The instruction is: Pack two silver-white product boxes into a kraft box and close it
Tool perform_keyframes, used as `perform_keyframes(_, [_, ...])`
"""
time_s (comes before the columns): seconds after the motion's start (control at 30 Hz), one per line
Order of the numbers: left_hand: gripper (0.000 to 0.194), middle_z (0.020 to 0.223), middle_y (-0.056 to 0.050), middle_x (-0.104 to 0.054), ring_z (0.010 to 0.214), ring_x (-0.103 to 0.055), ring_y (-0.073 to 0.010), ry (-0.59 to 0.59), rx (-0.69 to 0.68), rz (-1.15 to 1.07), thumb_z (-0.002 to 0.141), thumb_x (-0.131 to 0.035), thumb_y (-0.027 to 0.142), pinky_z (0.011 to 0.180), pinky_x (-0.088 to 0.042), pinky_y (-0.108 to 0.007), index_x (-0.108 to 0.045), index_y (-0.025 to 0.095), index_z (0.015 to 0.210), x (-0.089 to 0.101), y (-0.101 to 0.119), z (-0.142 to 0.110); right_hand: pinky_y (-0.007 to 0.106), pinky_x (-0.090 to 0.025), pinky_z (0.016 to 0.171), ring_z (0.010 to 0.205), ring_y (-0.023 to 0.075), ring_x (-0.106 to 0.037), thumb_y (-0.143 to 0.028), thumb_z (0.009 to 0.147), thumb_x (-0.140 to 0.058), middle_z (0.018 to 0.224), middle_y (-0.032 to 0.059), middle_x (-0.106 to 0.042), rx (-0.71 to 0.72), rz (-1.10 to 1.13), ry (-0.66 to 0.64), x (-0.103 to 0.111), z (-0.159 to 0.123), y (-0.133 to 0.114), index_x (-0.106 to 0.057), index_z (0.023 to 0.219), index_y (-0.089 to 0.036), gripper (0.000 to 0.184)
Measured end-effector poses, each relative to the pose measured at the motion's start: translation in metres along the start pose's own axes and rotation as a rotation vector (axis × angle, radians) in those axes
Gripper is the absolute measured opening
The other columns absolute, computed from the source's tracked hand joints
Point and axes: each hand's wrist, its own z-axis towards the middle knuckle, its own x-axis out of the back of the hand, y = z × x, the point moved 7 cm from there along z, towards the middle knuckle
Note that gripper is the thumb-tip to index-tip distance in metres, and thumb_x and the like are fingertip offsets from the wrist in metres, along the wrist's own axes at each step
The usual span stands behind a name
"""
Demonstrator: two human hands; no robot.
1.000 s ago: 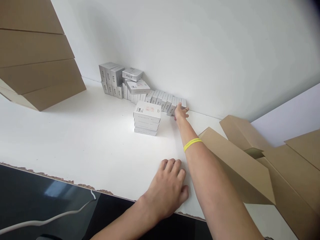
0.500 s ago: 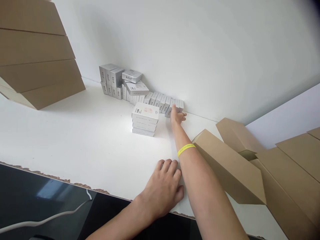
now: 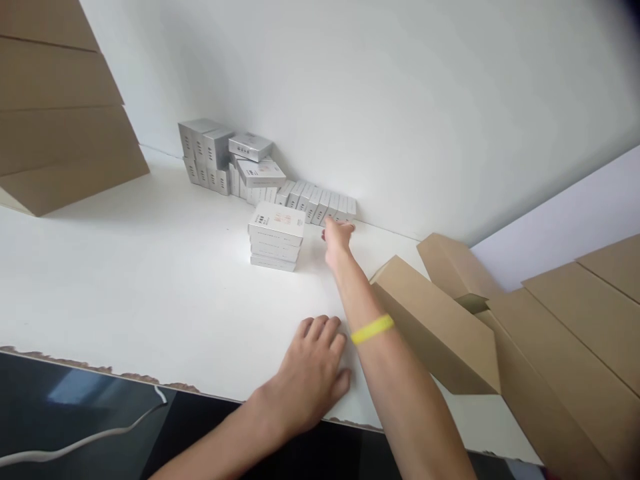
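My right hand point(image 3: 338, 233) reaches far across the white table point(image 3: 150, 280). It hovers just in front of the right end of a leaning row of small silver-white boxes point(image 3: 315, 201) by the wall, and nothing shows in its fingers. A yellow wristband point(image 3: 373, 329) circles that forearm. A short stack of flat white boxes point(image 3: 276, 235) stands just left of this hand. My left hand point(image 3: 313, 373) lies palm down on the table near its front edge, holding nothing.
More silver boxes point(image 3: 213, 155) are piled at the back left against the wall. Brown cardboard cartons point(image 3: 440, 327) lie at the right, one with an open flap. Stacked cardboard point(image 3: 55, 113) fills the upper left. A white cable point(image 3: 75, 443) runs over the dark surface below the table edge.
My right hand has drawn back from the row's end and moved a little left, off the boxes. The view has shifted right. My left hand stays flat on the table.
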Motion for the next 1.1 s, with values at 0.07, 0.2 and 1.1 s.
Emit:
perform_keyframes(0.07, [0.025, 0.124, -0.018, -0.060, 0.118, -0.056, -0.0362, -0.030, 0.082, -0.057, 0.097, -0.049, 0.025, 0.102, -0.047, -0.055, -0.060, 0.010, 0.114, 0.010, 0.001, 0.008, 0.033, -0.057, 0.079, 0.084, 0.0175, -0.066, -0.045, 0.090, -0.068, 0.104, 0.0038, -0.066, 0.092, 0.010, -0.168, 0.035, -0.058, -0.002, -0.061, 0.110, -0.022, 0.032])
perform_keyframes(0.2, [0.026, 0.118, -0.016, -0.058, 0.103, -0.062, -0.0312, -0.029, 0.251, -0.198, 0.100, -0.049, 0.030, 0.092, -0.052, -0.049, -0.055, 0.009, 0.114, 0.033, 0.008, 0.045, 0.047, -0.052, 0.099, 0.108, 0.0242, -0.062, -0.041, 0.088, -0.068, 0.113, 0.0064, -0.062, 0.648, -0.149, 0.326, 0.182, -0.167, 0.027, -0.059, 0.110, -0.025, 0.029])
perform_keyframes(1.1, [0.027, 0.074, 0.004, -0.046, 0.062, -0.040, -0.0145, 0.173, 0.537, -0.495, 0.102, -0.046, 0.046, 0.056, -0.032, -0.030, -0.037, 0.024, 0.088, 0.013, -0.005, -0.040, 0.053, -0.058, 0.068, 0.083, 0.0357, -0.069, -0.067, 0.047, -0.082, 0.094, 0.0070, -0.070, -0.250, -0.338, 0.152, 0.282, -0.153, 0.199, -0.061, 0.097, -0.034, 0.064])
